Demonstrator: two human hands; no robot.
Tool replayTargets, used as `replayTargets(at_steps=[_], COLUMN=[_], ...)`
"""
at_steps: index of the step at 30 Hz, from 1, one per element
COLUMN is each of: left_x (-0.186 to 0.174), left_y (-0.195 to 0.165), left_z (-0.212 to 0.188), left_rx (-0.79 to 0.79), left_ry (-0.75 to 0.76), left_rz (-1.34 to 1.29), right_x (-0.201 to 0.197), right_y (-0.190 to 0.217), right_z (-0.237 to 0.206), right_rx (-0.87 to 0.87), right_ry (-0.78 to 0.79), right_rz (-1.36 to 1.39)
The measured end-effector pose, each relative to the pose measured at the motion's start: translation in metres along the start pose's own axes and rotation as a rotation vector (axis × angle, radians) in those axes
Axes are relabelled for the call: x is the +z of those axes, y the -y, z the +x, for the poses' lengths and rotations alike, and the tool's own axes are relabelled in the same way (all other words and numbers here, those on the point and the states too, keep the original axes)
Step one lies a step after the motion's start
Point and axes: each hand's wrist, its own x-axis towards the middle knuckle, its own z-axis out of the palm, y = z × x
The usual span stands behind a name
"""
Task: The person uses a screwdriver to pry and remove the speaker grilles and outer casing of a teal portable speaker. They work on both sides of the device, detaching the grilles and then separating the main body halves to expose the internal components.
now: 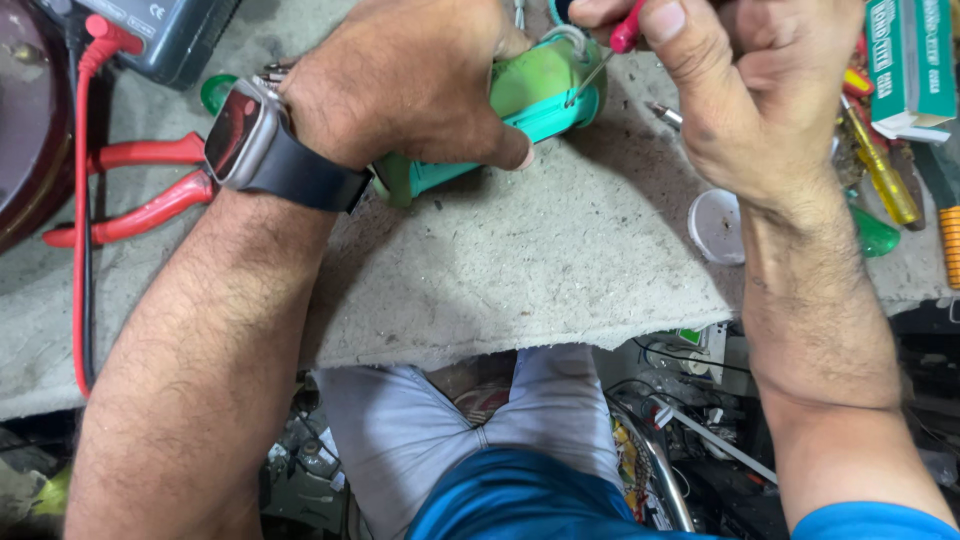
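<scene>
Green cylindrical device (530, 100): lies at the counter's (520, 270) far edge, clasped by your left hand (400, 80). Red-handled screwdriver (615, 45): pinched in your right hand (740, 90), tip at the device's end face. Keep the tip seated squarely, device pressed down. Red pliers (140, 190): left edge.

Gripping a green cylinder-shaped device (530, 105) at upper centre with the left hand (405, 80), pressing a red-handled screwdriver (612, 48) into its end with the right hand (745, 95); red pliers (140, 185) lying at left.
</scene>
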Motion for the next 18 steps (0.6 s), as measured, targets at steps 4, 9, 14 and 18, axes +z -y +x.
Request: replayTargets(at_steps=[4,9,14,18], left_x=[0.000,-0.001,0.004,0.002], left_y=[-0.002,-0.002,0.002,0.000], left_z=[0.002,0.000,0.002,-0.001], left_rx=[-0.032,-0.026,0.015,0.111], left_ry=[0.045,0.017,-0.019,-0.129], left_rz=[-0.019,-0.013,0.015,-0.015], right_x=[-0.002,-0.003,0.002,0.011], right_y=[0.000,-0.002,-0.004,0.003], right_z=[0.001,-0.001,-0.006,0.004], right_rx=[0.063,0.114,0.169,0.210], right_ry=[-0.016,-0.070,-0.124,-0.162], right_rz=[0.016,0.015,-0.020,0.066])
